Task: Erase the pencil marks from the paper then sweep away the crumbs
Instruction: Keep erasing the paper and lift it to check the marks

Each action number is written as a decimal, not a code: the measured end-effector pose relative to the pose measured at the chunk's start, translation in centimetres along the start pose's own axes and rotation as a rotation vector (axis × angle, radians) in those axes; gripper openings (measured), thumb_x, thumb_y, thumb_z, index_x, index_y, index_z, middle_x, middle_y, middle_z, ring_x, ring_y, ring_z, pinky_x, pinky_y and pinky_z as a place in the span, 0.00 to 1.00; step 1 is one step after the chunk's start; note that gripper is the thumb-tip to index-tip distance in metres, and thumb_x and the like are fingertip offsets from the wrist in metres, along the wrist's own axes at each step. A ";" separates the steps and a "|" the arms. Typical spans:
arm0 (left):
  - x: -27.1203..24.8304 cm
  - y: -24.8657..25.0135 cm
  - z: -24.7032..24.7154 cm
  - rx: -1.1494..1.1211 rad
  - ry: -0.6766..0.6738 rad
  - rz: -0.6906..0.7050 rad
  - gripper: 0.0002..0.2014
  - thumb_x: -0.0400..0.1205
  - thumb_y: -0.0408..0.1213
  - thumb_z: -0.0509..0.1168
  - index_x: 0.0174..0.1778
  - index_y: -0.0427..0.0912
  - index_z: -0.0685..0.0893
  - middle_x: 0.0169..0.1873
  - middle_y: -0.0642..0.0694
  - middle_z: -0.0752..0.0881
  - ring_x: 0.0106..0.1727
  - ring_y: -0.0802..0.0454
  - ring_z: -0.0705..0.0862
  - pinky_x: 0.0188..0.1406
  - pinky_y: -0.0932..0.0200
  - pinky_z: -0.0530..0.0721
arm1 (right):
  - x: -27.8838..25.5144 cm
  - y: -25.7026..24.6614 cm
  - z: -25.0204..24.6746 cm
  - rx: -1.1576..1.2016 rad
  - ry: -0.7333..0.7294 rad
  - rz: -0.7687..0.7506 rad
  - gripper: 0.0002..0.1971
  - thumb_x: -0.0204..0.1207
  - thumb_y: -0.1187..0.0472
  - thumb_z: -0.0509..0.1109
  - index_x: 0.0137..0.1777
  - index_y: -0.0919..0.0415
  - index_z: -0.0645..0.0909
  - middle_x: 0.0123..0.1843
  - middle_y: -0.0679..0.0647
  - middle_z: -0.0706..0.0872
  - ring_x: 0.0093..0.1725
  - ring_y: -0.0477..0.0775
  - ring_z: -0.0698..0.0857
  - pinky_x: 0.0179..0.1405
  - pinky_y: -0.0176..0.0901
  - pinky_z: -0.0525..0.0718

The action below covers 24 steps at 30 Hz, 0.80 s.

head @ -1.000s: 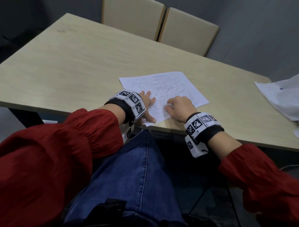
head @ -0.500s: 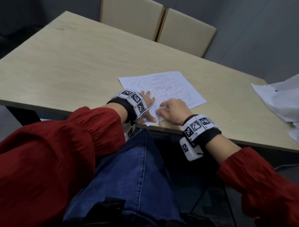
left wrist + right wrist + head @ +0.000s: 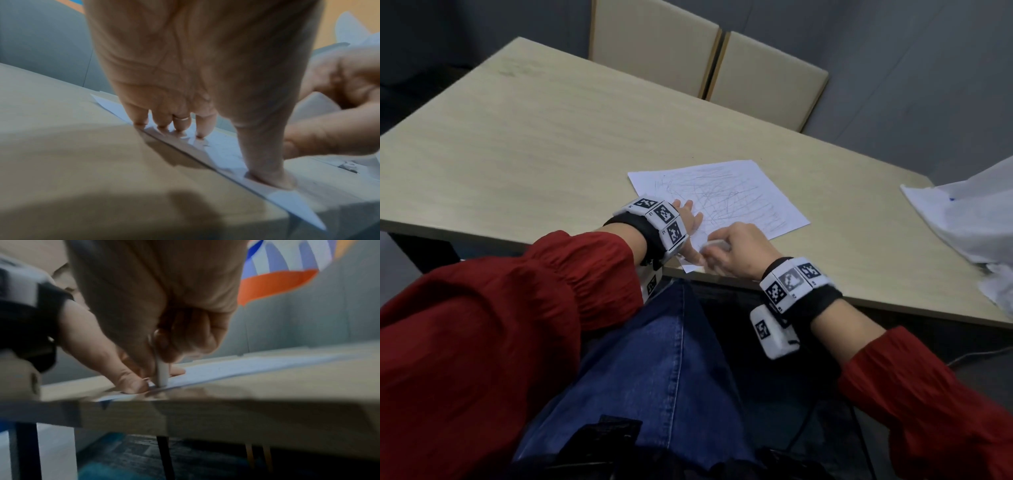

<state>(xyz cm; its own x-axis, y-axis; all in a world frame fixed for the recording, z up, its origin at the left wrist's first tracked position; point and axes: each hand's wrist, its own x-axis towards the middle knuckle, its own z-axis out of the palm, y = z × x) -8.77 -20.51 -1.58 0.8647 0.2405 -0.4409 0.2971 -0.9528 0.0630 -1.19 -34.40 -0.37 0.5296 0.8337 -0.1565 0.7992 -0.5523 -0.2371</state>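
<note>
1. Head view: the paper [image 3: 717,202] is seen flat on the counter [image 3: 524,154], its near corner at the counter's near edge. The left hand [image 3: 690,229] is pressed on the sheet's near-left part with fingers straight and spread. Just right of that grip, the right hand [image 3: 736,251] is curled round a white eraser [image 3: 714,244], set on the near corner. Pencil scribbles are spread over the sheet beyond both grips. Bare counter is left wide to the left and beyond; a white cloth [image 3: 969,222] lies far right, and two chairs [image 3: 705,65] are set at the far edge.

2. Left wrist view: four fingertips [image 3: 180,128] and the thumb are planted along the paper's [image 3: 224,146] left edge; the corner is seen overhanging the counter's [image 3: 72,154] rim. The right hand [image 3: 339,116] is blurred close beside.

3. Right wrist view: the eraser [image 3: 162,373] is pinched upright by the right hand [image 3: 164,305], tip on the paper [image 3: 246,368], just beside the left thumb, close to the counter's [image 3: 246,410] near edge.
</note>
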 end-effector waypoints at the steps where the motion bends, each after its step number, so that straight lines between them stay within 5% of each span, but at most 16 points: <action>1: 0.1 -0.1 0.0 -0.002 0.003 0.000 0.52 0.78 0.66 0.63 0.86 0.43 0.41 0.85 0.37 0.38 0.85 0.36 0.42 0.80 0.39 0.54 | -0.2 0.0 0.2 0.006 -0.010 -0.020 0.09 0.78 0.54 0.68 0.41 0.55 0.88 0.33 0.47 0.84 0.35 0.47 0.81 0.40 0.39 0.75; 6: 0.3 -0.2 0.1 -0.027 -0.012 0.004 0.53 0.77 0.67 0.63 0.86 0.43 0.40 0.84 0.37 0.37 0.85 0.36 0.41 0.81 0.37 0.52 | 0.5 3.2 -1.1 -0.080 0.097 0.149 0.10 0.76 0.53 0.65 0.42 0.55 0.86 0.40 0.53 0.87 0.48 0.60 0.83 0.49 0.50 0.83; 10: 0.3 -0.3 0.1 -0.014 -0.009 0.005 0.53 0.77 0.66 0.63 0.86 0.43 0.40 0.84 0.38 0.37 0.85 0.36 0.41 0.81 0.39 0.51 | -0.2 1.2 0.3 -0.054 0.024 0.013 0.11 0.77 0.53 0.66 0.37 0.56 0.83 0.32 0.51 0.81 0.40 0.57 0.79 0.41 0.44 0.77; 16: 0.0 -0.3 -0.4 -0.012 -0.037 0.013 0.53 0.78 0.66 0.63 0.86 0.42 0.39 0.84 0.37 0.37 0.85 0.35 0.41 0.81 0.38 0.50 | 0.5 4.7 -2.3 -0.202 0.091 0.180 0.13 0.78 0.53 0.63 0.52 0.55 0.87 0.50 0.58 0.89 0.53 0.63 0.83 0.51 0.49 0.83; 21: 0.1 -0.3 -0.4 -0.010 -0.038 -0.006 0.54 0.76 0.67 0.64 0.86 0.43 0.39 0.84 0.37 0.37 0.85 0.36 0.42 0.81 0.40 0.51 | 0.0 0.5 -0.2 -0.108 -0.001 -0.026 0.10 0.76 0.52 0.65 0.40 0.53 0.87 0.35 0.51 0.84 0.44 0.58 0.81 0.46 0.48 0.82; 24: -0.1 -0.3 -0.5 -0.008 -0.043 -0.002 0.53 0.77 0.66 0.63 0.86 0.43 0.39 0.84 0.37 0.37 0.85 0.36 0.42 0.81 0.40 0.51 | 0.5 3.1 -1.6 -0.172 0.048 0.093 0.12 0.77 0.53 0.63 0.47 0.57 0.87 0.46 0.57 0.87 0.52 0.64 0.83 0.49 0.49 0.81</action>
<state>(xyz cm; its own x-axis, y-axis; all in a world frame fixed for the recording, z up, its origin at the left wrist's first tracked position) -8.72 -20.14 -1.13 0.8463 0.2337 -0.4787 0.3018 -0.9508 0.0694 1.98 -35.73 0.34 0.6131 0.7804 -0.1229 0.7809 -0.6222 -0.0553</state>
